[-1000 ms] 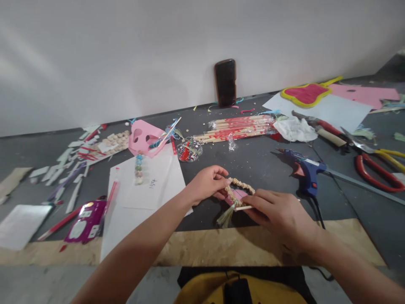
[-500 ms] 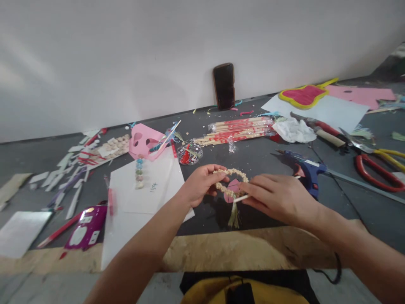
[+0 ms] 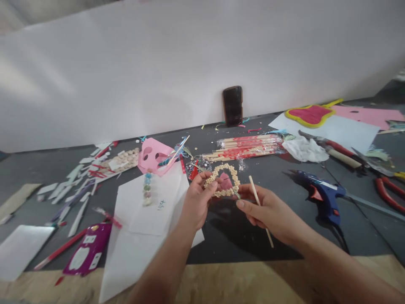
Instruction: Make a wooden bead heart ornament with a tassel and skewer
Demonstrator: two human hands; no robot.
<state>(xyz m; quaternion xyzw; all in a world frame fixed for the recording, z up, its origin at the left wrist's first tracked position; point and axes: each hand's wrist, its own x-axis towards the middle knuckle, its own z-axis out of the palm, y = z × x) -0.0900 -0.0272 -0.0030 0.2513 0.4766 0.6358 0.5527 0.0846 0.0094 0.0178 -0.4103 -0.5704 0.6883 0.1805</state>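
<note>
My left hand (image 3: 200,195) pinches the left side of a beaded ring (image 3: 236,177), which is raised over the dark table. A pink piece (image 3: 225,181) shows inside the ring's opening. My right hand (image 3: 264,207) is at the ring's lower right, its thumb and fingertips closed near the ring's edge. A thin wooden stick (image 3: 255,191) runs through the fingers of that hand, its lower end pointing down toward the table. The tassel seen before is mostly hidden.
A blue glue gun (image 3: 324,196) lies right of my right hand, with pliers and scissors (image 3: 387,192) beyond. Wrapped sticks (image 3: 249,145) and an upright phone (image 3: 233,105) are behind. White paper (image 3: 126,253), a pink cutout (image 3: 155,154) and a purple packet (image 3: 88,249) are at left.
The ring has been tilted up to face the camera more. My right hand has turned, showing its thumb, and the stick now slants steeply downward. The view has shifted, so the table sits lower.
</note>
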